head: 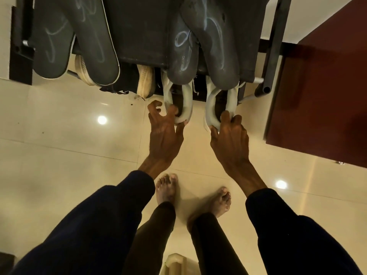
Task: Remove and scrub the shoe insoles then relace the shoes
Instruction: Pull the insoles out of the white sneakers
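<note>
Glossy cream tiled floor (59, 135) reflecting ceiling lamps, with a maroon cabinet (327, 96) to one side. Nearest the viewer are the person's bare feet (166, 187) and dark sleeves. Beyond them, the left hand (165, 133) pinches the heel rim of the first pale shoe (187, 108), fingers hooked inside the collar. The right hand (231, 141) grips the second pale shoe (209, 108) in the same manner. Both shoes rest toe-inward on a lower tier of the dark shoe rack (139, 36), heels projecting outward. Farthest, dark grey sole-shaped pieces (95, 36) overhang the rack top; whether they are insoles cannot be told. Step in hand, by judgement: fetching the pair, before insole removal. The next move calls for drawing both shoes straight out, clear of the overhanging pieces.
</note>
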Demonstrator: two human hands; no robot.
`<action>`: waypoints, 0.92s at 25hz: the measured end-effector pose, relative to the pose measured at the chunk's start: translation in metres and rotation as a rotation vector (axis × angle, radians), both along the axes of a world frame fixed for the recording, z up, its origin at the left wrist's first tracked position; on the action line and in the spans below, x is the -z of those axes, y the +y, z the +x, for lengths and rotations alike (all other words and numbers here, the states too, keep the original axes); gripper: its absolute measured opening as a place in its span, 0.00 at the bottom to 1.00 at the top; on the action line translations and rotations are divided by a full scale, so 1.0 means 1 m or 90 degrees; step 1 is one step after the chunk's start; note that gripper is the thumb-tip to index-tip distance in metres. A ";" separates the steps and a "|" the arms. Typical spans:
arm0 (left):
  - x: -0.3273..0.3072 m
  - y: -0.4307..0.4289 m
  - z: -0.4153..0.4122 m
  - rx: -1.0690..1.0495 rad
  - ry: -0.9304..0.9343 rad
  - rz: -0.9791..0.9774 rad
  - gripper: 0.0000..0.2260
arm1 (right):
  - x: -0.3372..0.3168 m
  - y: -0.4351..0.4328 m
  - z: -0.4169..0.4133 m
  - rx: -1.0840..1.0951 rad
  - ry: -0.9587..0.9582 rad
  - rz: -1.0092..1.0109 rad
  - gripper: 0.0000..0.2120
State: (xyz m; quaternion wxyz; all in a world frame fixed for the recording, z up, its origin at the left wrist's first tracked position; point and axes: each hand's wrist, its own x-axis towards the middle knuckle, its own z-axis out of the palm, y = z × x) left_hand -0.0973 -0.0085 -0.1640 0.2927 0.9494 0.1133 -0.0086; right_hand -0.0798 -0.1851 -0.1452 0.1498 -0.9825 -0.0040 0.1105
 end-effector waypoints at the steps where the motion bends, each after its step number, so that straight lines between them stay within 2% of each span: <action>1: 0.002 0.002 0.000 0.016 0.012 -0.009 0.16 | -0.003 0.000 -0.001 0.014 0.004 0.004 0.20; 4: -0.001 0.010 -0.010 0.068 -0.002 -0.026 0.13 | -0.018 0.005 -0.021 0.038 -0.011 0.035 0.19; 9: -0.044 0.002 -0.073 0.135 -0.042 -0.064 0.09 | -0.031 -0.010 -0.116 0.026 -0.010 0.089 0.19; 15: -0.079 -0.037 -0.188 0.187 0.077 -0.140 0.10 | -0.047 -0.062 -0.243 0.035 -0.014 0.138 0.22; 18: -0.071 -0.061 -0.228 0.226 0.126 -0.127 0.10 | -0.043 -0.100 -0.292 0.063 0.011 0.146 0.25; 23: -0.033 -0.138 -0.280 0.314 0.132 -0.056 0.11 | -0.019 -0.174 -0.356 0.122 0.062 0.111 0.19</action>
